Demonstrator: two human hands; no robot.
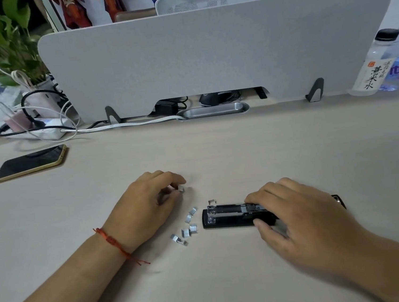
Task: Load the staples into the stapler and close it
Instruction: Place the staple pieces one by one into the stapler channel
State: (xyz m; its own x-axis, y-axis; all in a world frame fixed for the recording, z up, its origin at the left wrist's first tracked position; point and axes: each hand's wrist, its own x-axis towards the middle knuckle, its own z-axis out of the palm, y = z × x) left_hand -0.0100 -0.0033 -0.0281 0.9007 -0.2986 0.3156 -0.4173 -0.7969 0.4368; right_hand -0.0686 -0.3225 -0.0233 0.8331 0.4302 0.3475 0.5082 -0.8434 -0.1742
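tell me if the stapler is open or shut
Open: the stapler lies on the desk with its metal staple channel exposed, steadied by the right hand.

Two bare forearms reaching in from the lower corners, palms down. Left hand [145,203] hovering with knuckles raised, thumb and forefinger pinched together on a small staple strip [181,189], remaining fingers curled under; thin red string bracelet [112,241] knotted around the wrist. Right hand [296,217] spread flatter, fingers draped over the rear of the open stapler [227,215], thumb pressed against its near side, wrist angled inward toward the left hand.
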